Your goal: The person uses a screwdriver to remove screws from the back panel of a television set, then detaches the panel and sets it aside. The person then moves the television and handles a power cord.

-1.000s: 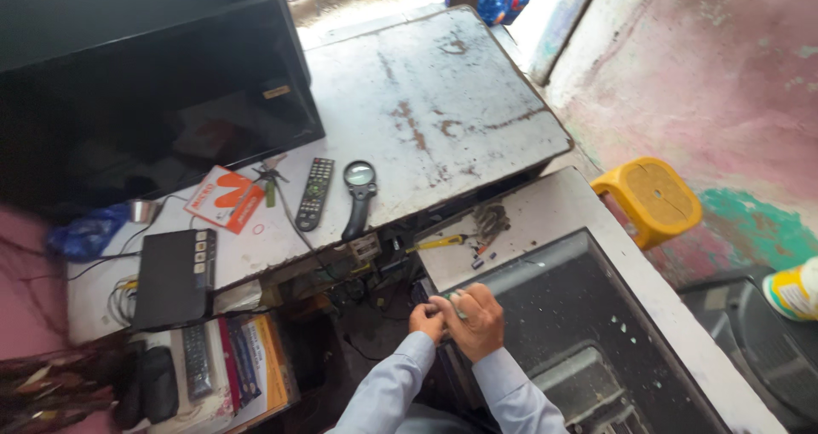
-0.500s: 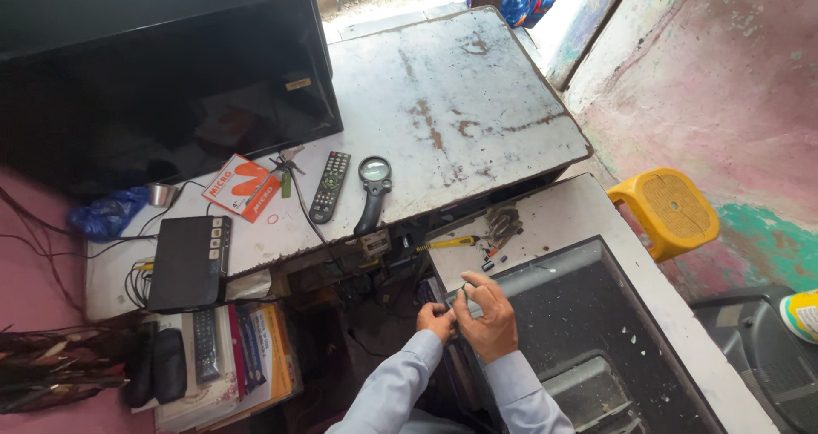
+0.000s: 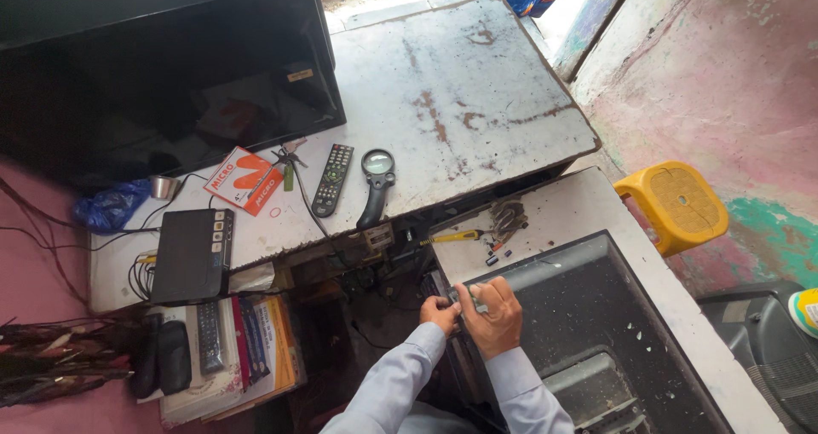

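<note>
My left hand [image 3: 437,313] and my right hand [image 3: 496,316] meet at the near left corner of a black television back panel [image 3: 588,315] lying flat on a white table [image 3: 579,204]. Both hands pinch a small grey part [image 3: 469,295] between their fingers, right at the panel's edge. What the part is stays unclear, as the fingers cover most of it. Both sleeves are pale blue.
A yellow-handled screwdriver [image 3: 452,237], metal bits [image 3: 509,217] and small dark screws lie just beyond my hands. On the worn grey bench [image 3: 460,85] are a magnifying glass [image 3: 377,183], a remote [image 3: 332,178], an orange booklet [image 3: 245,180], a black box [image 3: 192,255] and a large television [image 3: 162,76]. A yellow stool [image 3: 677,204] stands to the right.
My hands stay together on the small part at the panel's corner. The view has shifted slightly, so the bench and stool sit a little differently in frame.
</note>
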